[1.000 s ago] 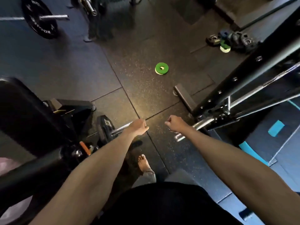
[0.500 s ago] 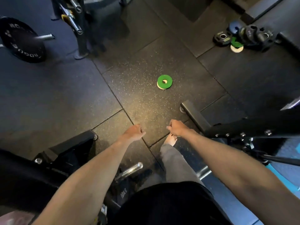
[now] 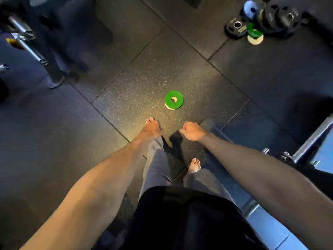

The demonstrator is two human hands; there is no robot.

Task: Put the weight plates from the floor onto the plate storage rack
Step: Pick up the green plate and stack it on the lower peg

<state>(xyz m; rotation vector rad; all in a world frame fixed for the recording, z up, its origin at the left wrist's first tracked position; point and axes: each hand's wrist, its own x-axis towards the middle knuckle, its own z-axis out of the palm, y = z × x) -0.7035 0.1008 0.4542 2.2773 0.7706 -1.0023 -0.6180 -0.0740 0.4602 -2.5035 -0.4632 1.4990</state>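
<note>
While the green weight plate (image 3: 173, 99) lies flat on the rubber floor (image 3: 126, 83) just beyond the hands, the right hand (image 3: 192, 131) is clenched on nothing.
It sits slightly offset on a pale plate (image 3: 169, 107): 2 small stiff discs, probably light, awkward to lift off flat rubber; hooking the centre hole or pinching the overhanging rim looks best. The left hand (image 3: 150, 131) overlaps a bare foot, so I cannot tell how its fingers lie. Blurred black plates (image 3: 236, 27) heap far right, partly cut off; no storage rack is identifiable.
</note>
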